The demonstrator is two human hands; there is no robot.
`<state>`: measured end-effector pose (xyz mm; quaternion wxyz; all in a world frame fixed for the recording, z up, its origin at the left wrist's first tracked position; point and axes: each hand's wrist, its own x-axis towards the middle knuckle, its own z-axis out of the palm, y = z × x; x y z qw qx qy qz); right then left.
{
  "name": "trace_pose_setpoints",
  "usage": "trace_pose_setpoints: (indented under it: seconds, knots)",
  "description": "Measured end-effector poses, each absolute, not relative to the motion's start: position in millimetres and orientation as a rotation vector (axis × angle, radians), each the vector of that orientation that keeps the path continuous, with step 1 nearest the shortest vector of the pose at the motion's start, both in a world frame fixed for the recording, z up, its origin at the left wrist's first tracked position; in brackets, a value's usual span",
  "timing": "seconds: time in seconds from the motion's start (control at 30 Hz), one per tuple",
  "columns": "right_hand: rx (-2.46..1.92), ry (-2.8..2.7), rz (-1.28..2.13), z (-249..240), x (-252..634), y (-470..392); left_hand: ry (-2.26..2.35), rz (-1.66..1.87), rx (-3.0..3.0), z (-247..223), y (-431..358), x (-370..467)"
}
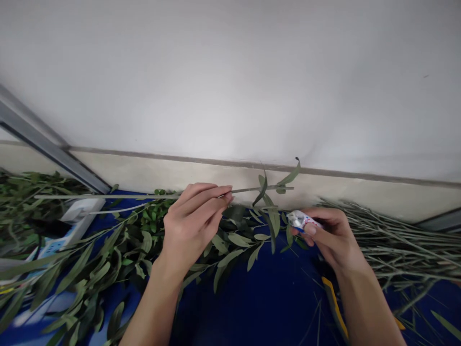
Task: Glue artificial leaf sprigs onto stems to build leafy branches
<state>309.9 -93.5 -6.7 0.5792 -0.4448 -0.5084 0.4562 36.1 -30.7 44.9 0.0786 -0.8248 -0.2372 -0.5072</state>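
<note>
My left hand (196,223) pinches a long thin green stem (248,190), held nearly level, with a few narrow leaves near its right end. The stem's bare part runs far to the left. My right hand (329,235) is closed around a small crumpled white and blue tube (301,220) with red marks, just right of and below the leafy end. Below my hands, leafy green branches (230,240) lie on the blue surface (252,298).
Many bare stems (403,240) are piled at the right. A yellow-edged tool (334,302) lies partly under my right forearm. At the left are a white power strip (77,223) and more foliage (36,192). A pale wall (230,86) rises behind.
</note>
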Motion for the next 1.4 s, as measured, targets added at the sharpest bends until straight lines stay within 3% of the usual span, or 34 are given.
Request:
trace_pose_setpoints:
  seconds: [0.17, 0.43, 0.87, 1.4]
  knots:
    - [-0.849, -1.186, 1.058, -10, 311, -92, -0.733, -1.505, -2.445, 45, -27, 28]
    - [-1.06, -1.208, 0.848, -6, 293, -79, -1.04, -1.525, -2.38, 54, -23, -14]
    - [-1.381, -1.171, 0.58, -51, 173, 8, -1.335, -1.547, -2.573, 61, -29, -47]
    - [-1.462, -1.117, 0.52, -95, 162, 14, -1.357, -1.542, -2.563, 63, -31, -48]
